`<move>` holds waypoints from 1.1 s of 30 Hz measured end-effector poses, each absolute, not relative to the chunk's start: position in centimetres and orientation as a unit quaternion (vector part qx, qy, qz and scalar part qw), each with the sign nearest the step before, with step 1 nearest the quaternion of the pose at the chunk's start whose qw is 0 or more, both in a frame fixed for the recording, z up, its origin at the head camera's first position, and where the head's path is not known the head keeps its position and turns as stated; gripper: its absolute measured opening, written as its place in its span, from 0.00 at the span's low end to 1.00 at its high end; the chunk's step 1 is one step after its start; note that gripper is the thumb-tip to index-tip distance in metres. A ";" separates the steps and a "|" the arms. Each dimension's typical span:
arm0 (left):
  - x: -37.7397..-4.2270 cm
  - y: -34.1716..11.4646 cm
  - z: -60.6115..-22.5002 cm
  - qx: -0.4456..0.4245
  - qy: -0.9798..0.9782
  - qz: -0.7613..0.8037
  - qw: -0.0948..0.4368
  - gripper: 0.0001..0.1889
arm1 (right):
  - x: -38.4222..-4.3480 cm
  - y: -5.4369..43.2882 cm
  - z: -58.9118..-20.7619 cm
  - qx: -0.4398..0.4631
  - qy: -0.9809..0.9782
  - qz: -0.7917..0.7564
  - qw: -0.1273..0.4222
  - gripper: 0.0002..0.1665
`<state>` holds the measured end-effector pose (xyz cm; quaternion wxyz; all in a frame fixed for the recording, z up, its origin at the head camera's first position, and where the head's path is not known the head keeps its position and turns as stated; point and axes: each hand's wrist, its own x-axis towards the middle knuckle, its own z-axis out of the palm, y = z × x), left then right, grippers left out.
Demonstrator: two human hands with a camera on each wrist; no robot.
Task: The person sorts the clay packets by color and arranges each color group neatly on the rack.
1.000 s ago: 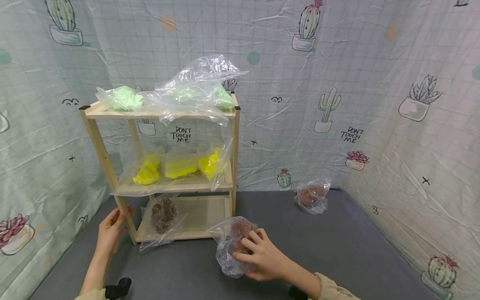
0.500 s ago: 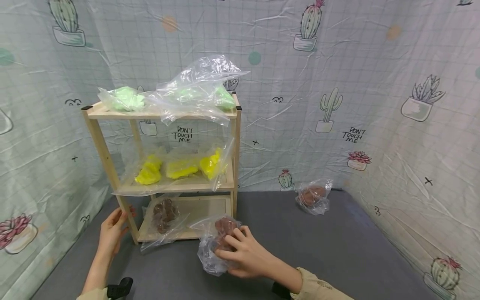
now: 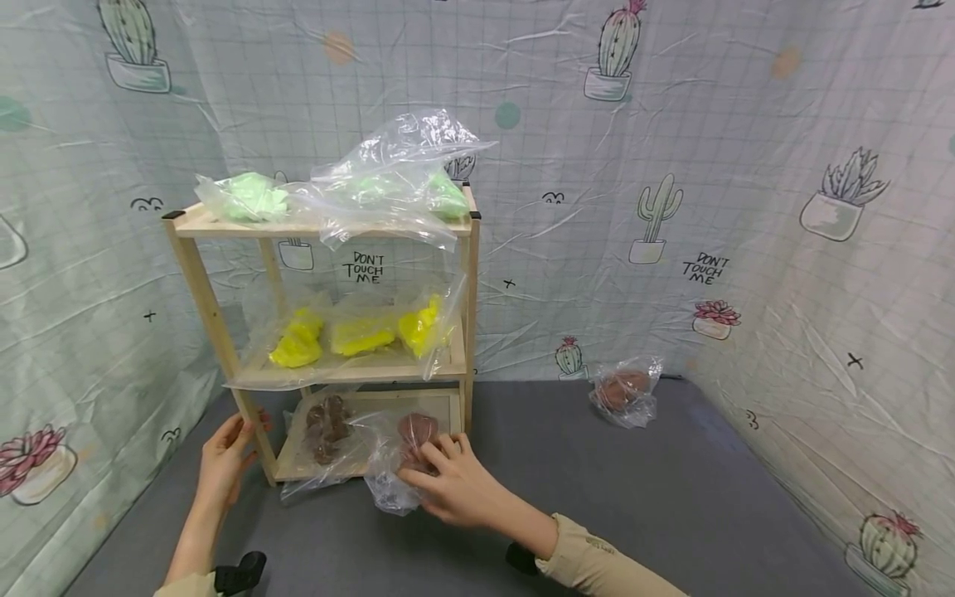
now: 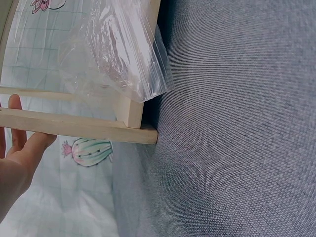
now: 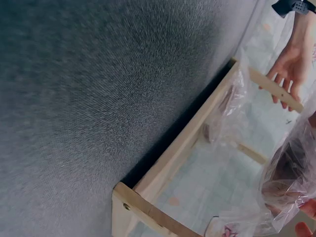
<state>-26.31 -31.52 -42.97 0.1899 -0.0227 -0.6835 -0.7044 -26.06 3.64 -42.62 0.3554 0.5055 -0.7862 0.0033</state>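
Note:
My right hand (image 3: 462,485) grips a clear plastic bag with a reddish-brown lump (image 3: 418,429) inside, at the front of the bottom tier of a wooden shelf (image 3: 399,375). In the right wrist view this bag (image 5: 284,190) hangs at the right, fingertips at its edge. My left hand (image 3: 224,456) holds the shelf's front left post (image 3: 216,332), thumb on one side and fingers reaching past it; the left wrist view shows the same post (image 4: 74,124). Beside the held bag, another bag with a dark brown lump (image 3: 326,427) lies on the bottom tier, its plastic hanging over the front edge.
Bags with yellow lumps (image 3: 363,336) lie on the middle tier. On top are bags with pale green lumps (image 3: 254,197). A further bag with a brown lump (image 3: 622,390) lies on the grey table (image 3: 597,497) at the back right. A cactus-print curtain (image 3: 746,166) surrounds the table.
My right hand has carried its bag left and away from me, from the table in front of the shelf to the bottom tier's front edge. The left hand stays on the post.

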 end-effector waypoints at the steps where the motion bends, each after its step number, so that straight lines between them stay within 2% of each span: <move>1: -26.3 -31.5 -43.0 -0.022 -0.683 -0.705 0.191 0.18 | -26.3 3.4 -42.7 0.501 -0.789 0.004 0.357 0.26; 9: -27.0 -32.0 -43.8 -0.027 -0.685 -0.702 0.193 0.17 | -28.6 1.7 -43.2 0.462 -0.803 0.021 0.377 0.23; 14: -29.8 -34.9 -47.6 -0.026 -0.690 -0.696 0.197 0.20 | -29.9 0.5 -43.9 0.443 -0.802 0.021 0.400 0.19; 20: -32.0 -36.8 -50.5 -0.018 -0.671 -0.712 0.205 0.24 | -31.0 -0.9 -44.9 0.432 -0.814 0.005 0.390 0.16; 26: -31.7 -36.6 -50.1 -0.033 -0.671 -0.712 0.206 0.23 | -31.6 -2.0 -45.4 0.424 -0.819 -0.035 0.385 0.16; 33: -29.3 -34.4 -46.6 -0.028 -0.686 -0.704 0.180 0.23 | -32.3 -2.7 -45.8 0.404 -0.841 -0.061 0.355 0.18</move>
